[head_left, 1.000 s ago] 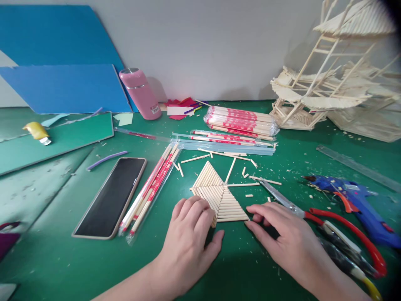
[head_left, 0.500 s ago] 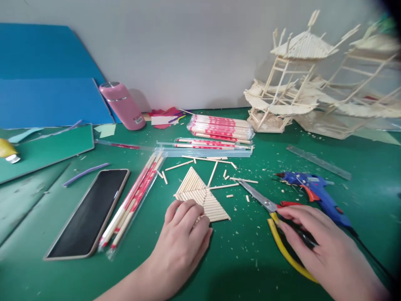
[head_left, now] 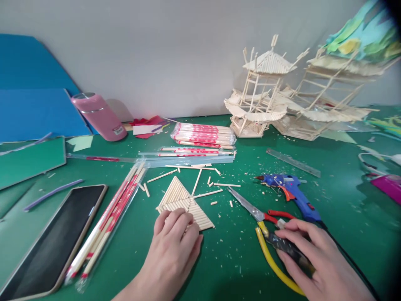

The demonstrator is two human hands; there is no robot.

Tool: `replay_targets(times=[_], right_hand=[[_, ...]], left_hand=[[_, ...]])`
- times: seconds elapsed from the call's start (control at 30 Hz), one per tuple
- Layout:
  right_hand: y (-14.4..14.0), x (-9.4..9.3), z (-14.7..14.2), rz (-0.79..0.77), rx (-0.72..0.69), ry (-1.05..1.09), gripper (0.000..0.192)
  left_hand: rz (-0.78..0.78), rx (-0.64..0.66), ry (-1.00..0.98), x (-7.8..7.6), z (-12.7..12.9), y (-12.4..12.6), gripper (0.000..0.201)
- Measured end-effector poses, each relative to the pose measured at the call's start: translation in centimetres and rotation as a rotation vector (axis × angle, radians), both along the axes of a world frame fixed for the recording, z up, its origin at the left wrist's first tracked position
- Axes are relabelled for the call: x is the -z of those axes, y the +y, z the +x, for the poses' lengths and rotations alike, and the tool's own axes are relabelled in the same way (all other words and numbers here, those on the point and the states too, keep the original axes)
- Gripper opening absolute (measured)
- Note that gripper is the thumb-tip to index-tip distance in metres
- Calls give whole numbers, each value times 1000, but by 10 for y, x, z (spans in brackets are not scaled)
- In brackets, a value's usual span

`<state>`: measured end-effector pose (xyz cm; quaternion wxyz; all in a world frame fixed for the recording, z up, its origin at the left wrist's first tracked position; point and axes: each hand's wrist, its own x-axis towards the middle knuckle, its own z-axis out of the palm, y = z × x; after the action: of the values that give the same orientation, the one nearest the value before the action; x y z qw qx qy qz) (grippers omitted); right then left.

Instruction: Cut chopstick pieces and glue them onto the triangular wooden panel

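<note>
My left hand (head_left: 171,251) lies flat with its fingertips pressing the near edge of a triangular panel of glued wooden sticks (head_left: 181,200) on the green mat. My right hand (head_left: 316,259) rests on a dark tool with yellow handles (head_left: 275,262), fingers curled over it. Red-handled scissors (head_left: 255,210) lie just beyond that hand, blades pointing left. A blue glue gun (head_left: 290,190) sits behind the scissors.
Wrapped chopstick packs (head_left: 203,135) and loose cut sticks (head_left: 203,180) lie behind the panel. A phone (head_left: 50,240) and a chopstick bundle (head_left: 109,223) are at left. Stick-built pagoda models (head_left: 266,96) stand at back right, with a clear ruler (head_left: 293,162) and a pink bottle (head_left: 98,116).
My right hand moved from beside the panel rightward onto the yellow-handled tool. The view turned right. My left hand stayed on the panel.
</note>
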<state>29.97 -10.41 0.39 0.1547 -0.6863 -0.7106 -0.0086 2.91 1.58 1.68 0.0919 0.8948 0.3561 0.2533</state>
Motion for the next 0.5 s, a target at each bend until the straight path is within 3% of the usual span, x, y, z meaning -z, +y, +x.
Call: replay_targets(times=[0.37, 0.5], right_hand=[[-1, -4, 15, -64, 88, 78, 25], [7, -16, 37, 31, 319, 193, 20]], left_hand=[[41, -28, -85, 12, -2, -2, 14], [45, -35, -86, 12, -2, -1, 14]])
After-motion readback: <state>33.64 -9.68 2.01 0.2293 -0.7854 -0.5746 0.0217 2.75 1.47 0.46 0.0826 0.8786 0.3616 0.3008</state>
